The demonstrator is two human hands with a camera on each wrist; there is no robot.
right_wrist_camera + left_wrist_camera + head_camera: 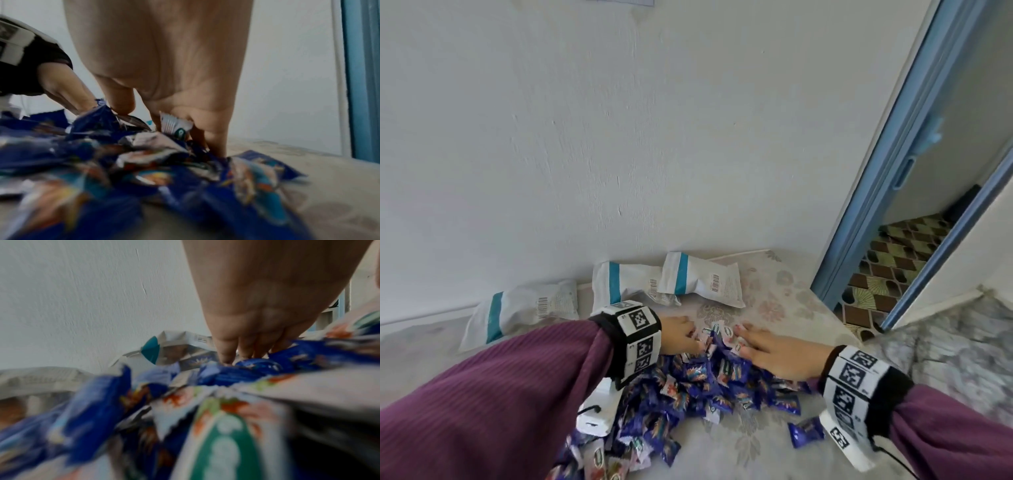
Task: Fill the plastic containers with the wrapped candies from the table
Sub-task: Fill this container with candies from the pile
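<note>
A heap of wrapped candies (709,380), mostly blue with some white-and-green ones, lies on the floral tablecloth (774,294). My left hand (688,337) reaches into the heap's far left side, with its fingers (226,353) pointing down among blue wrappers (216,379). My right hand (760,346) lies spread on the heap's far right side. Its fingers (216,142) dip into the candies (144,162), and a white-and-green wrapper (174,125) stands up between them. Neither hand plainly grips a candy. No plastic container shows in any view.
Three white bags with teal stripes (524,308) (626,281) (702,277) lie along the wall behind the heap. One blue candy (806,431) sits apart at the front right. A blue door frame (876,192) and the open doorway stand past the table's right corner.
</note>
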